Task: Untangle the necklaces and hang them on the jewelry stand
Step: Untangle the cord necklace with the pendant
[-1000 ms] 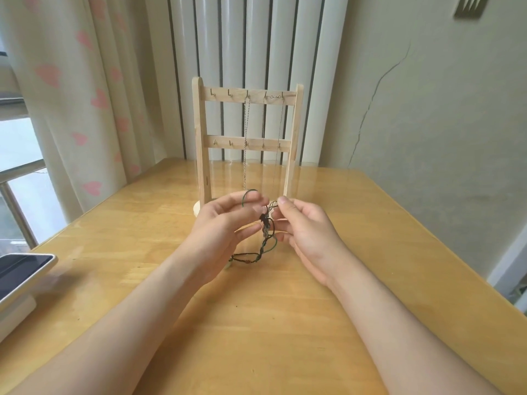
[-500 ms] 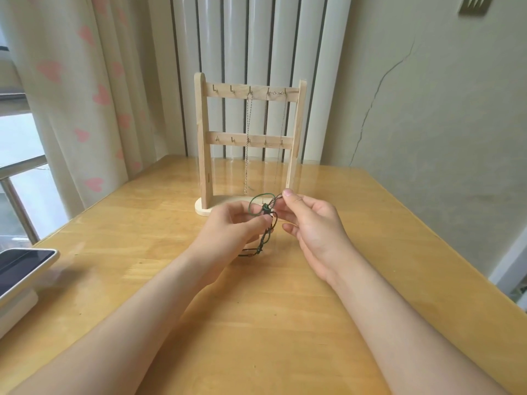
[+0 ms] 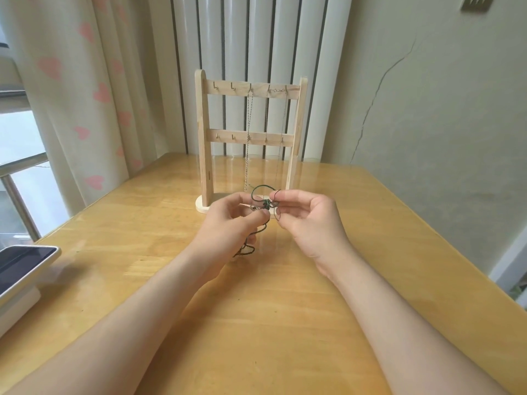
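Necklaces [image 3: 263,205] tangled, pinched between left hand [image 3: 228,223], right hand [image 3: 308,220]

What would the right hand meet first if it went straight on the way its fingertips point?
Beyond the tangled dark green cord necklace it pinches, the right hand would likely meet the left hand first.

My left hand [image 3: 228,223] and right hand [image 3: 310,223] pinch the necklace [image 3: 265,205] just in front of the stand [image 3: 204,132], which blocks the way ahead. Chains [image 3: 248,138] curtain the stand's right half, and its left half gapes open. The counter [image 3: 385,223] right of the stand is free; a phone [image 3: 22,263] sits far left.
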`<state>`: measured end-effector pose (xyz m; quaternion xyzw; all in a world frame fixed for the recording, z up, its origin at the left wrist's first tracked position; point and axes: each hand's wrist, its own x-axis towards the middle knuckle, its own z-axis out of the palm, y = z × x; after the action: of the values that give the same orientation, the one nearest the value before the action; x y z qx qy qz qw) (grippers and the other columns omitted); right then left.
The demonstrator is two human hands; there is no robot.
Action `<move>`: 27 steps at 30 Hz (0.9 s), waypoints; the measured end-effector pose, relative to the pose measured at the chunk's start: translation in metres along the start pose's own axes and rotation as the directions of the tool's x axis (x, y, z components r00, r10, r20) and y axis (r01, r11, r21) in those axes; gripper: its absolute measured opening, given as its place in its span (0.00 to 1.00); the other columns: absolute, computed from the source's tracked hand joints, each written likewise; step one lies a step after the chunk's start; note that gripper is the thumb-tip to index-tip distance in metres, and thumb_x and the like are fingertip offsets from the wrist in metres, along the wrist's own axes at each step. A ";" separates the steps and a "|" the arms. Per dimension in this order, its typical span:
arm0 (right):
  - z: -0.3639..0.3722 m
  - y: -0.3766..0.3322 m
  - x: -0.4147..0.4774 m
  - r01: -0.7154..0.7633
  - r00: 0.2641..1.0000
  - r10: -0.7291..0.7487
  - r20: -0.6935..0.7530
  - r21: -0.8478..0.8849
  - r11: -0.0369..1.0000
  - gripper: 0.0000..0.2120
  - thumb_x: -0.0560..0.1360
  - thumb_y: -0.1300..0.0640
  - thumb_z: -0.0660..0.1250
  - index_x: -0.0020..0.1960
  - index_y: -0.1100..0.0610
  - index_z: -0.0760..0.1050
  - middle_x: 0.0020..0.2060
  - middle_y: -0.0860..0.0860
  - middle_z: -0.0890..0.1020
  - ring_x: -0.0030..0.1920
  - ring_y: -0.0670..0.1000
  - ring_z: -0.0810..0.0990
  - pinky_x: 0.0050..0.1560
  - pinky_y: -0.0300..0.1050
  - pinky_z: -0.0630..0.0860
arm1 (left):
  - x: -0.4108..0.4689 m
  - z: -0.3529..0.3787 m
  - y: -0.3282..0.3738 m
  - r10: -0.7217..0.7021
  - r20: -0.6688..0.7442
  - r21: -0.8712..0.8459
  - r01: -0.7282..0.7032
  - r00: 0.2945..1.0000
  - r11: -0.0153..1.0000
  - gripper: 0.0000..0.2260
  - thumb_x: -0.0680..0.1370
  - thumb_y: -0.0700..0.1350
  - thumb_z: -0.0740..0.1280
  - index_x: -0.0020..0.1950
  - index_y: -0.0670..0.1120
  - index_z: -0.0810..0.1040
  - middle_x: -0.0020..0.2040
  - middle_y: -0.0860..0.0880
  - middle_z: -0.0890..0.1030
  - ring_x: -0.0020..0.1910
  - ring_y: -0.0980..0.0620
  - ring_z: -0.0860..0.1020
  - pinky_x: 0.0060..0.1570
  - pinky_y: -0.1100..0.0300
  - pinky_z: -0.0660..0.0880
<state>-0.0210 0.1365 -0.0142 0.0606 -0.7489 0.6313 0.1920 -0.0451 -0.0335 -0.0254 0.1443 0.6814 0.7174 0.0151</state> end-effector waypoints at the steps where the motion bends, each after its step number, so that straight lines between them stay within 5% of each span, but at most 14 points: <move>1: 0.001 0.001 0.000 0.025 1.000 -0.026 -0.015 -0.064 0.998 0.13 0.75 0.70 0.75 0.55 0.56 0.87 0.48 0.46 0.89 0.47 0.44 0.85 0.53 0.38 0.81 | 0.001 0.000 -0.001 0.006 -0.003 0.006 -0.006 1.000 1.000 0.06 0.80 0.40 0.74 0.56 0.45 0.84 0.39 0.49 0.77 0.36 0.51 0.74 0.42 0.54 0.74; 6: 0.002 0.008 0.002 0.084 0.992 -0.110 -0.066 -0.314 0.946 0.01 0.76 0.56 0.78 0.46 0.51 0.87 0.39 0.44 0.87 0.41 0.44 0.84 0.44 0.34 0.77 | 0.002 -0.003 -0.002 0.048 -0.037 0.067 -0.045 0.998 0.997 0.08 0.80 0.40 0.73 0.54 0.52 0.87 0.40 0.49 0.76 0.35 0.51 0.75 0.44 0.51 0.74; 15: -0.003 0.012 0.004 0.149 0.973 -0.204 -0.105 -0.384 0.911 0.07 0.81 0.56 0.71 0.46 0.49 0.86 0.37 0.43 0.87 0.40 0.43 0.87 0.49 0.44 0.82 | 0.002 -0.005 -0.002 0.127 -0.158 0.217 -0.091 0.979 0.972 0.02 0.79 0.46 0.76 0.51 0.52 0.87 0.36 0.52 0.74 0.30 0.55 0.72 0.32 0.65 0.70; 19: -0.004 0.013 0.008 0.081 0.980 -0.124 -0.154 -0.258 0.963 0.08 0.85 0.57 0.66 0.48 0.53 0.81 0.40 0.49 0.88 0.39 0.47 0.89 0.49 0.54 0.84 | 0.003 -0.009 -0.005 0.136 -0.138 0.276 -0.094 0.981 0.957 0.01 0.80 0.47 0.76 0.51 0.53 0.87 0.39 0.51 0.74 0.30 0.54 0.69 0.30 0.65 0.68; 23: -0.004 0.004 0.007 -0.047 0.989 0.068 -0.128 0.155 0.987 0.10 0.87 0.57 0.62 0.54 0.62 0.79 0.48 0.56 0.88 0.49 0.52 0.90 0.50 0.48 0.83 | 0.002 -0.010 -0.004 0.177 -0.065 0.336 -0.146 0.982 0.931 0.02 0.82 0.51 0.74 0.52 0.56 0.86 0.45 0.55 0.78 0.29 0.55 0.69 0.32 0.66 0.68; 27: -0.004 -0.002 0.006 -0.138 0.984 0.174 -0.043 0.442 0.886 0.07 0.88 0.57 0.61 0.55 0.58 0.76 0.35 0.52 0.79 0.43 0.53 0.86 0.50 0.49 0.83 | 0.002 -0.006 -0.002 0.185 0.021 0.357 -0.180 0.982 0.917 0.06 0.85 0.49 0.70 0.51 0.52 0.86 0.40 0.61 0.82 0.33 0.62 0.76 0.36 0.70 0.71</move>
<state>-0.0247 0.1407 -0.0093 0.0159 -0.5821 0.7985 0.1524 -0.0486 -0.0392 -0.0271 0.2028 0.7839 0.5810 -0.0831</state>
